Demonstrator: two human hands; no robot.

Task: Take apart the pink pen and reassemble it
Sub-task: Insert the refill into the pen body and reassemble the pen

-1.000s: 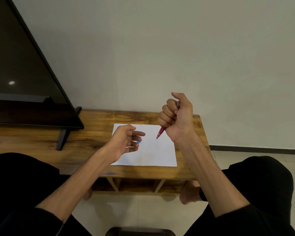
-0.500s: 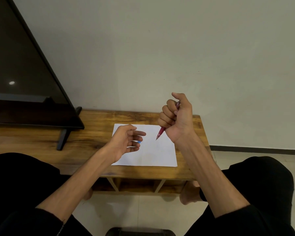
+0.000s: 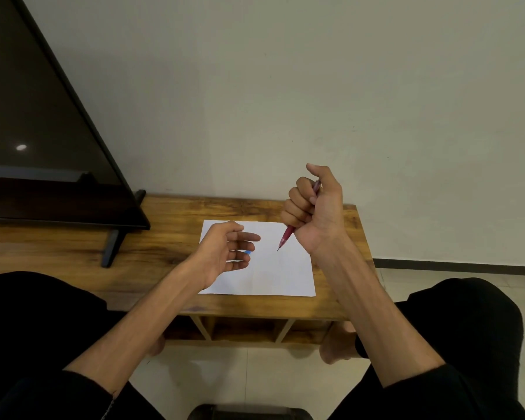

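right hand (image 3: 312, 213) fisted on pink pen (image 3: 286, 236) | left hand (image 3: 225, 251) loosely apart over paper (image 3: 285, 274) | tv (image 3: 43, 131) left

R hand (image 3: 314, 212) fisted, raised; L hand (image 3: 225, 251) loose, fingers half-curled.

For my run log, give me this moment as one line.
right hand: fisted on pink pen, tip down | left hand: open over white paper | small blue piece by left fingers

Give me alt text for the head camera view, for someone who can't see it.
The right hand grips a pink pen in a fist, tip down above a white paper sheet on a wooden table; the left hand hovers half-open beside it.
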